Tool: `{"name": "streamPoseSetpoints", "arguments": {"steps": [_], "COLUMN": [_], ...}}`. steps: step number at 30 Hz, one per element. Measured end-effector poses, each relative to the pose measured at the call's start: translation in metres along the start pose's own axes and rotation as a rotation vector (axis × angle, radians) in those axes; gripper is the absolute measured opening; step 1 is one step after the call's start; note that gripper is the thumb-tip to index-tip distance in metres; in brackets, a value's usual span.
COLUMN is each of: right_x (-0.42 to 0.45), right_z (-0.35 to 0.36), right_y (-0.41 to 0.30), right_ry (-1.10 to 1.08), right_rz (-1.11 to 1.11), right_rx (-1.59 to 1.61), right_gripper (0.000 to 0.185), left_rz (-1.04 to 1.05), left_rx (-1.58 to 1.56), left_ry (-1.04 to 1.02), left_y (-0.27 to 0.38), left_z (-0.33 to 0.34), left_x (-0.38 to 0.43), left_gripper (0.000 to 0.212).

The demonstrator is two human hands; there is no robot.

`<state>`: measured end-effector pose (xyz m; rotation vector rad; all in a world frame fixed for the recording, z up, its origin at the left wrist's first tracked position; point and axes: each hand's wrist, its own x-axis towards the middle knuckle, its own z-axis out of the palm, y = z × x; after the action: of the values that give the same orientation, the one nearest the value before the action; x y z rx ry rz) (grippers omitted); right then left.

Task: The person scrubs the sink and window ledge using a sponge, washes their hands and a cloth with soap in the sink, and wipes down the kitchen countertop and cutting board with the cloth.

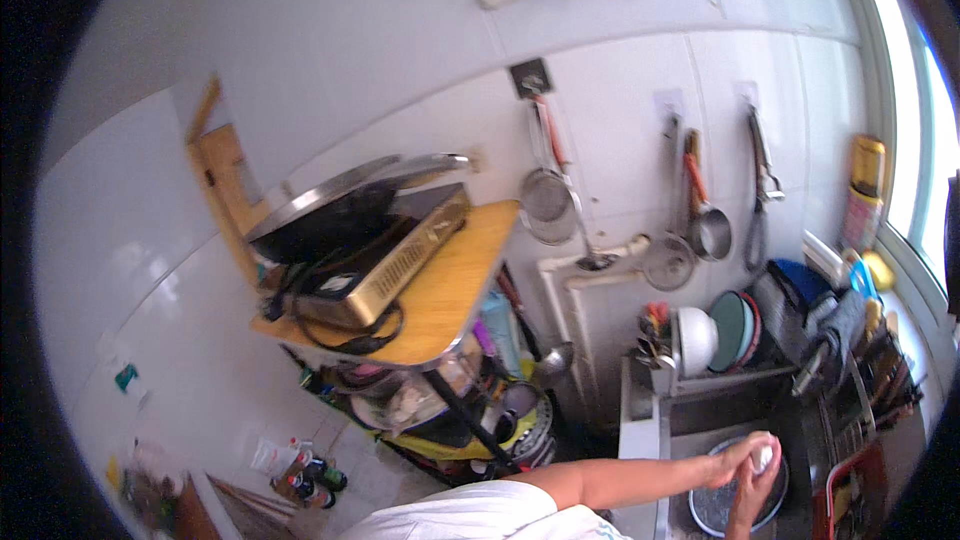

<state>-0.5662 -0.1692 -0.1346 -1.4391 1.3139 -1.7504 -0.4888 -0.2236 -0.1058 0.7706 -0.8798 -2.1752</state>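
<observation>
Over the sink [705, 418] at the lower right, both hands meet around a small white object [763, 457], whose exact kind I cannot make out. My left hand [731, 463] reaches in from the left with its fingers curled over the object. From below, my right hand [752, 491] closes on it too, and the fingers of both hands overlap. Beneath them stands a round basin [694, 508] with a pale rim, apparently holding water. My hands are above the basin's opening and hide part of it.
Behind the sink, a dish rack holds a white bowl [696, 341] and plates [729, 330]. A red-edged container [829, 491] stands right of the basin. At left, a wooden-topped shelf [480, 259] carries an induction cooker [409, 259] and a pan [330, 229]. Strainers [546, 195] hang on the wall.
</observation>
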Motion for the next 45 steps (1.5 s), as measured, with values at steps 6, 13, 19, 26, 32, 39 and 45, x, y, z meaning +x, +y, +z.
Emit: {"name": "streamPoseSetpoints", "arguments": {"steps": [6, 13, 19, 26, 32, 39, 45], "right_x": [0.012, 0.013, 0.004, -0.017, -0.021, -0.029, -0.010], "right_z": [-0.023, -0.037, -0.049, -0.043, -0.067, -0.075, -0.104], "right_y": [-0.090, -0.101, -0.080, -0.103, -0.099, -0.129, -0.135], "right_ry": [-0.070, -0.217, -0.100, -0.217, 0.073, 0.028, 0.168], "right_rz": [0.262, 0.415, 0.595, 0.451, 0.374, 0.496, 0.633], "right_rx": [-0.192, 0.531, 0.679, 0.635, 0.118, 0.039, 0.377], "right_gripper": [0.041, 0.036, 0.038, 0.044, 0.021, 0.025, 0.019], "left_rz": [0.391, 0.628, 0.319, 0.431, 0.193, 0.034, -0.110], "left_rx": [0.729, 0.883, 0.801, 0.716, 0.820, 0.556, 0.331], "left_ry": [0.062, 0.101, 0.097, 0.066, 0.040, -0.273, -0.214], "left_y": [0.016, 0.033, 0.042, 0.045, 0.045, 0.026, 0.019], "left_z": [0.003, 0.008, 0.025, 0.029, 0.036, 0.048, 0.016], "left_x": [-0.023, -0.038, -0.063, -0.067, -0.061, -0.050, -0.033], "left_gripper": [0.022, 0.017, 0.016, 0.021, 0.018, 0.015, 0.016]}}
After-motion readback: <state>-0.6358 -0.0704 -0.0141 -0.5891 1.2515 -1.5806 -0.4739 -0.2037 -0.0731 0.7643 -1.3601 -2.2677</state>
